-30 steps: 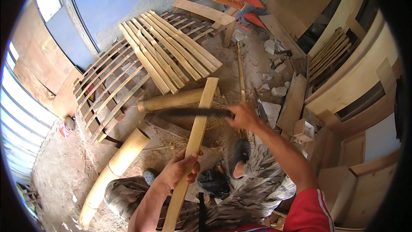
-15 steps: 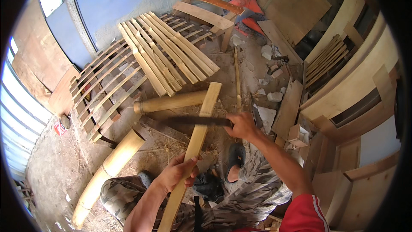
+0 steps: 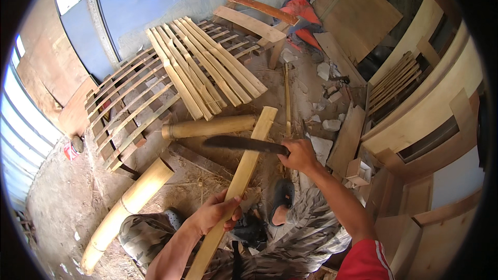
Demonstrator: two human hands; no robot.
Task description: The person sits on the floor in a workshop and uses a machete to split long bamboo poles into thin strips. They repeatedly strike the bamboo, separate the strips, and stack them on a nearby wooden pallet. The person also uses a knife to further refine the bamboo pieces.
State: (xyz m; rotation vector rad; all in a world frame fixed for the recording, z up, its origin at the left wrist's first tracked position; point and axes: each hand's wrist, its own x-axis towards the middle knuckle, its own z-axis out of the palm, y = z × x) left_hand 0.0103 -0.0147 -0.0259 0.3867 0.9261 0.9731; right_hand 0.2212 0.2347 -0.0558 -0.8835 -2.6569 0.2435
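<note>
My left hand (image 3: 219,211) is wrapped round the lower part of a split bamboo strip (image 3: 240,177), which slants up and away from my lap. In my right hand (image 3: 300,155) is the handle of a machete (image 3: 244,144), its dark blade pointing left and lying across the strip's upper part. Whether the edge touches the bamboo or rests just over it, I cannot tell. Beyond the strip a bamboo pole piece (image 3: 212,126) lies on the ground. A thicker bamboo pole (image 3: 129,201) lies to the left of my knee.
Several split bamboo strips (image 3: 205,67) lie across a slatted bamboo frame (image 3: 136,105) ahead. A wooden bench (image 3: 250,22) stands behind it. Rubble chunks (image 3: 332,124), boards and a small wooden box (image 3: 358,171) are on the right, by wooden panels (image 3: 420,109). A dark plank (image 3: 199,159) lies near my feet.
The machete has shifted slightly right and its blade now tilts, the tip higher than before. The strip's far end sits a little lower and further right. Both hands keep their hold.
</note>
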